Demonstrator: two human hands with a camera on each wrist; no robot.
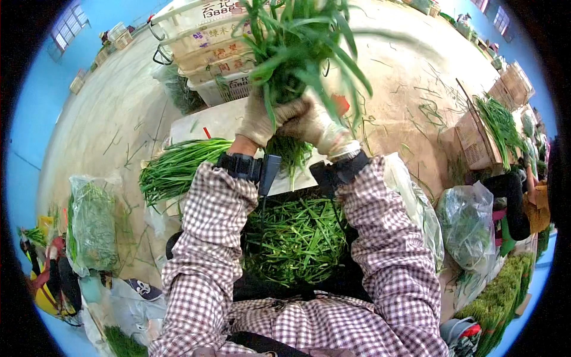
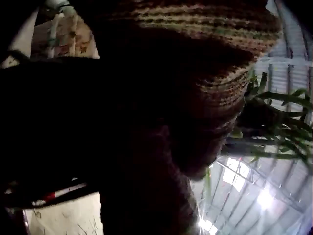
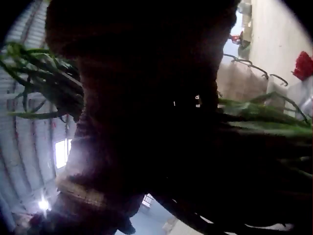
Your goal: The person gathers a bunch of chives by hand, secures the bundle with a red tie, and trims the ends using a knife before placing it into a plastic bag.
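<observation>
Both hands wear pale knitted gloves and grip a bunch of long green leaves (image 1: pixel 297 53), raised above a white board (image 1: pixel 217 122). The left hand (image 1: pixel 262 116) and the right hand (image 1: pixel 318 125) meet around the lower part of the bunch, fingers curled. Leaf tips spread upward and outward, some blurred. In the left wrist view the left hand (image 2: pixel 195 98) is dark, with leaves (image 2: pixel 279 117) beyond it. The right wrist view shows the right hand (image 3: pixel 142 98) in shadow, leaves (image 3: pixel 46 85) to its left. The stem ends are hidden by the gloves.
A pile of green leaves (image 1: pixel 184 169) lies left on the board. Loose cut greens (image 1: pixel 297 238) fill the space below the forearms. Stacked white crates (image 1: pixel 208 47) stand behind. Bagged greens (image 1: pixel 95 226) sit at left, another bag (image 1: pixel 467 220) at right, near a person's arm.
</observation>
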